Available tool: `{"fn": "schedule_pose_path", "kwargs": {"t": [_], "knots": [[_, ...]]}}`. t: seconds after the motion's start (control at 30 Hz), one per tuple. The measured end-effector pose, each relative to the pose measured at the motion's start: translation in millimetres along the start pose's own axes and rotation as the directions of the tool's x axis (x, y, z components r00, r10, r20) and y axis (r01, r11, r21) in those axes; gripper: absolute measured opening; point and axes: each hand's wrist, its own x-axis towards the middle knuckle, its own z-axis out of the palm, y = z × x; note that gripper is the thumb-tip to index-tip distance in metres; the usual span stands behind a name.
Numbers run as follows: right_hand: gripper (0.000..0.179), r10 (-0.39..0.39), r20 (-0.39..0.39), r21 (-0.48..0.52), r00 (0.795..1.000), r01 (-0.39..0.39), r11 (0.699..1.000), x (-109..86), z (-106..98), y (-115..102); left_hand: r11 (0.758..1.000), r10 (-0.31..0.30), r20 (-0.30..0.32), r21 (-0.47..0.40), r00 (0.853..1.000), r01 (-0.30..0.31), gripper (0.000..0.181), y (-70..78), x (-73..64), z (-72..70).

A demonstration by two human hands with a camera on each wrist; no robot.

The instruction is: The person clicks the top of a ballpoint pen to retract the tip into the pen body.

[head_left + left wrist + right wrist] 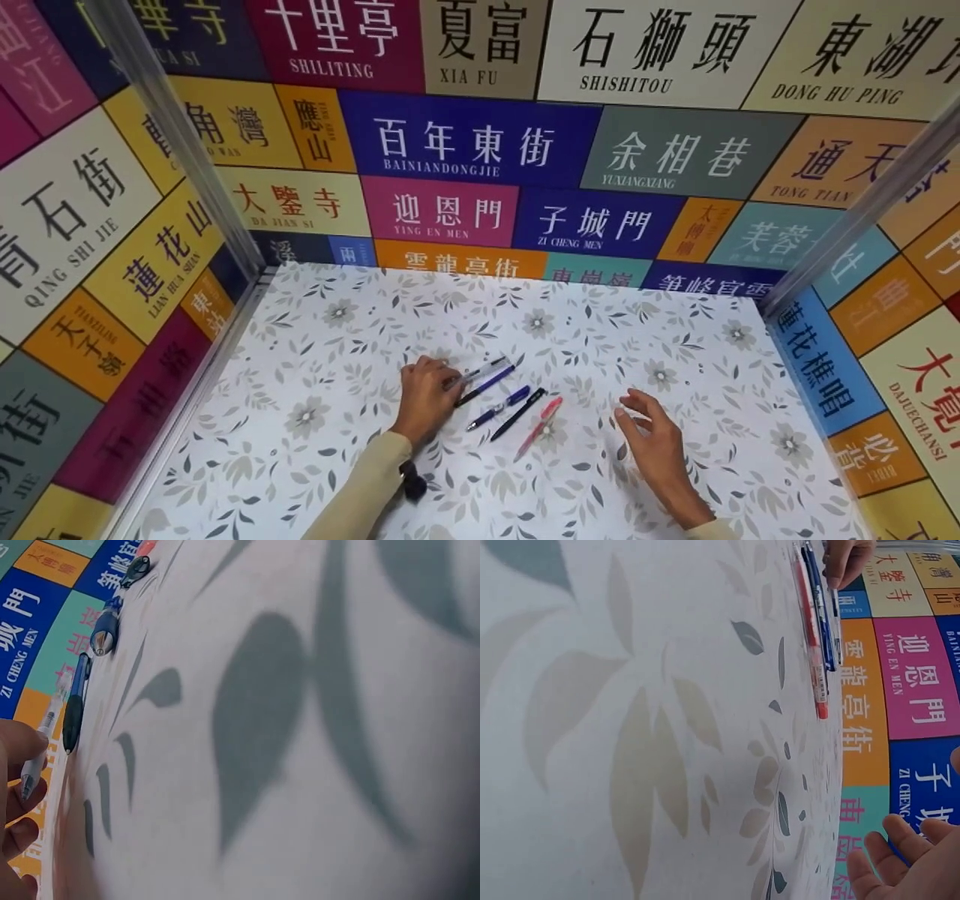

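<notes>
The left hand (pixel 426 394) pinches the clear pen (pixel 51 718) beside the neighbouring pen (pixel 486 385) on the bench (pixel 570 495); the right hand (pixel 656 435), loosely open, holds nothing; a sideways slip could knock the neighbouring pen rolling

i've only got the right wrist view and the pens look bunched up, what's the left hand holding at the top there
Observer: The left wrist view settles it: the left hand is holding a clear pen.

Operator: ok and how many other pens are there, i can't separate them from my angle

Observer: Four, spread side by side in the head view: a blue pen with a dark grip, a navy pen, a black pen and a pink pen.
</notes>
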Motion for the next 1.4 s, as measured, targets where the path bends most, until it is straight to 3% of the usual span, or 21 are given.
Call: {"fn": "schedule_pose_path", "kwargs": {"t": [0.27,0.6,0.87,1.17,1.4], "knots": [[0.040,0.009,-0.018,0.037,1.000,-0.008,0.999,-1.1,3.3,-5.2,0.999,-0.008,-0.017,-0.044,1.000,0.008,0.018,1.9,-5.2,-4.0],[0.036,-0.006,-0.059,0.121,0.998,0.014,0.993,-4.0,11.1,-11.2,0.990,0.053,-0.128,-0.120,0.990,-0.068,0.007,17.0,-7.5,-8.7],[0.035,0.026,-0.045,0.179,0.999,-0.018,0.984,-7.0,13.6,-16.4,0.983,0.057,-0.139,-0.164,0.989,-0.080,0.010,30.6,-11.4,-11.8],[0.036,-0.003,-0.070,0.248,0.998,0.020,0.969,-10.4,23.0,-23.6,0.972,0.079,-0.160,-0.207,0.984,-0.112,0.006,42.4,-12.4,-15.1],[0.039,0.012,-0.023,0.262,1.000,-0.005,0.965,-12.6,26.7,-31.3,0.965,0.097,-0.182,-0.225,0.978,-0.137,0.007,52.7,-13.0,-16.6]]}}
